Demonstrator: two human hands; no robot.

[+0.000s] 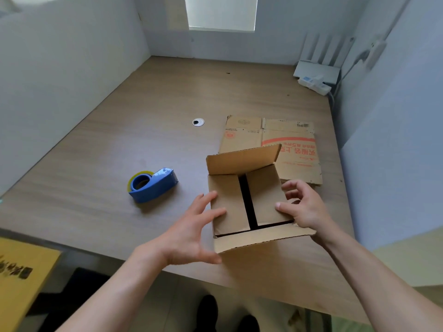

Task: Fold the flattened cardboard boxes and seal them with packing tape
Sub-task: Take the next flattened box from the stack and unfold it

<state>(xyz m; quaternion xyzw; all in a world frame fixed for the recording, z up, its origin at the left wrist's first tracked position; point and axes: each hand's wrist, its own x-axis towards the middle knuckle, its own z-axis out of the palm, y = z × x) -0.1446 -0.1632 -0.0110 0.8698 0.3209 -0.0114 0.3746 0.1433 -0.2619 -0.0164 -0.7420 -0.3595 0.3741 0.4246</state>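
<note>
Noted cardboard box on worktop, inner flaps down. Left hand fingers apart, flat on left flap; right hand fingers curled, clamped on right edge. Tape dispenser nearby.

I was at what looked like an office cubicle: wood-laminate desk boxed in by plain white partitions on the left, right & far sides. The tabletop had a round cable grommet approx. mid-desk. At its far right corner sat a wifi router w/ upright antennas & a white power strip. A window blind hung beyond the far edge.
</note>
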